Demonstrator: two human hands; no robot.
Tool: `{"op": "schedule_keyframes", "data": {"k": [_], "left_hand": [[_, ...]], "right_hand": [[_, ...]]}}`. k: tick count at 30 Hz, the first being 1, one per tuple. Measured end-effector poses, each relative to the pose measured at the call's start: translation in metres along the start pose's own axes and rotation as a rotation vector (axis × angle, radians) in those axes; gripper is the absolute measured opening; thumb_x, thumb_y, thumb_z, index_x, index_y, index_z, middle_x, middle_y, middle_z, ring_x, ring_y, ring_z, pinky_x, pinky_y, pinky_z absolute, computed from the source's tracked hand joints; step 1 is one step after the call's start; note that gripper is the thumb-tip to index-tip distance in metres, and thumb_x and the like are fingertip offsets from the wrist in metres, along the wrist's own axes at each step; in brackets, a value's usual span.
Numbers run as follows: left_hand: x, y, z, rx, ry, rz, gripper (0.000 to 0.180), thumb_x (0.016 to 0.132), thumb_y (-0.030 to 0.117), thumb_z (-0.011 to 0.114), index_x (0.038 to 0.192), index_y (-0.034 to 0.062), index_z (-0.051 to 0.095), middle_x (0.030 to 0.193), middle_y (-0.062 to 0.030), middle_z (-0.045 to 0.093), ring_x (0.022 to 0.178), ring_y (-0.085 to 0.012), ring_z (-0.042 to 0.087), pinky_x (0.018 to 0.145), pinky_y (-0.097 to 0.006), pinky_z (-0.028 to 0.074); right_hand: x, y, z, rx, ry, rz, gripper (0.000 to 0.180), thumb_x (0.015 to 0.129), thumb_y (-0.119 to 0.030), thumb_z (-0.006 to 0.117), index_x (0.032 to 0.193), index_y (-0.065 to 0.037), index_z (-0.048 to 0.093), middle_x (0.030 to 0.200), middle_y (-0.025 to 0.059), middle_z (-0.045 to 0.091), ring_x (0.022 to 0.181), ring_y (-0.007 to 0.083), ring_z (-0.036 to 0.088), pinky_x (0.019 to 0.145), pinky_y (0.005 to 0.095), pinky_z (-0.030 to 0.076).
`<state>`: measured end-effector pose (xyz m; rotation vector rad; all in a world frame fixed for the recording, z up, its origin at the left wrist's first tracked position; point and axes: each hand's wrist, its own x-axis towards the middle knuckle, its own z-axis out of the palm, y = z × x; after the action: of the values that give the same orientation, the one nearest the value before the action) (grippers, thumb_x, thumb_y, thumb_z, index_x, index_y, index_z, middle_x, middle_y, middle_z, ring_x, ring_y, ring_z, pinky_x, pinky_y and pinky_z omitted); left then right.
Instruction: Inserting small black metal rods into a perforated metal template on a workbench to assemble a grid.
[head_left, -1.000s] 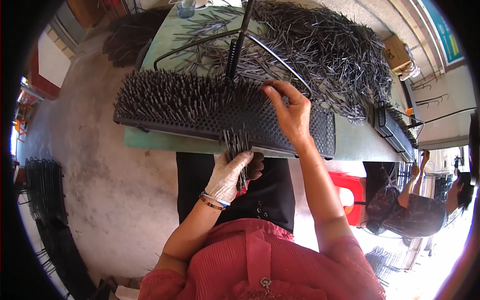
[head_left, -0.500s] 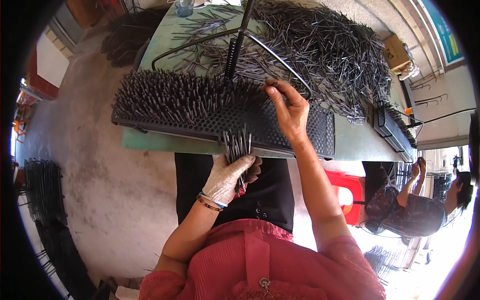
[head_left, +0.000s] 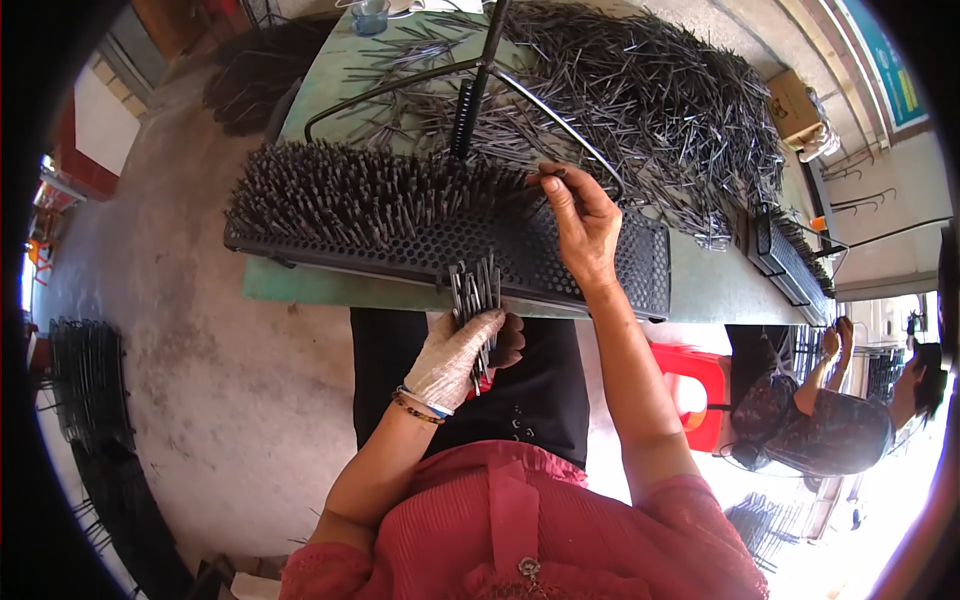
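A black perforated tray [head_left: 600,262] lies across the near edge of a green table [head_left: 300,285]. Its left and middle holes are filled with upright thin dark metal pins [head_left: 360,195]. My right hand [head_left: 582,225] is over the tray, its fingertips pinched on one pin at the edge of the filled rows. My left hand [head_left: 458,352], in a pale glove, is below the tray's front edge and grips a bundle of pins [head_left: 476,292] that point upward.
A large heap of loose pins [head_left: 650,110] covers the back of the table, with a black metal stand [head_left: 470,95] over it. Another person [head_left: 830,420] sits at the right beside a red stool [head_left: 695,385] and a second tray [head_left: 790,250]. Dark racks [head_left: 85,400] lie on the floor at left.
My right hand has shifted slightly to the right along the tray. My left hand with the bundle has stayed almost still.
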<state>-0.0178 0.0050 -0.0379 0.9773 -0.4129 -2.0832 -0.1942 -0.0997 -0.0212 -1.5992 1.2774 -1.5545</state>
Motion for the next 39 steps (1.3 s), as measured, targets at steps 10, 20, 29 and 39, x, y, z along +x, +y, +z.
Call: {"op": "schedule_keyframes", "data": {"k": [10,20,29,39], "left_hand": [[0.002,-0.005,-0.010,0.002,-0.088,0.019,0.020,0.092,0.021,0.063,0.100,0.0022,0.061,0.088,-0.0089,0.068,0.072,-0.0165,0.067,0.063,-0.028,0.057],[-0.001,-0.001,-0.005,0.067,-0.039,0.029,0.023,0.093,0.016,0.059,0.104,-0.0039,0.061,0.092,-0.0120,0.069,0.077,-0.0168,0.067,0.064,-0.028,0.055],[-0.002,0.000,-0.003,0.076,-0.037,0.044,0.021,0.093,0.012,0.058,0.107,-0.0035,0.059,0.094,-0.0133,0.068,0.083,-0.0202,0.068,0.067,-0.032,0.057],[-0.003,0.003,-0.003,0.033,-0.010,0.014,0.019,0.092,0.014,0.062,0.106,0.0020,0.056,0.091,-0.0123,0.068,0.075,-0.0188,0.068,0.060,-0.029,0.057]], "right_hand": [[-0.003,-0.010,0.002,-0.301,-0.078,-0.159,0.019,0.086,-0.006,0.068,0.105,-0.005,0.067,0.093,0.0085,0.070,0.087,0.0216,0.064,0.081,0.0311,0.048],[0.001,-0.017,0.008,-0.421,-0.037,-0.236,0.028,0.082,-0.004,0.069,0.109,-0.007,0.067,0.089,0.0109,0.067,0.082,0.0277,0.061,0.078,0.0348,0.048],[0.003,-0.018,0.008,-0.503,-0.061,-0.332,0.027,0.083,-0.009,0.069,0.110,-0.008,0.067,0.093,0.0084,0.068,0.082,0.0254,0.059,0.081,0.0341,0.044],[-0.003,-0.010,0.007,-0.564,-0.069,-0.340,0.025,0.083,-0.008,0.069,0.108,-0.008,0.068,0.092,0.0070,0.068,0.084,0.0246,0.060,0.081,0.0339,0.043]]}}
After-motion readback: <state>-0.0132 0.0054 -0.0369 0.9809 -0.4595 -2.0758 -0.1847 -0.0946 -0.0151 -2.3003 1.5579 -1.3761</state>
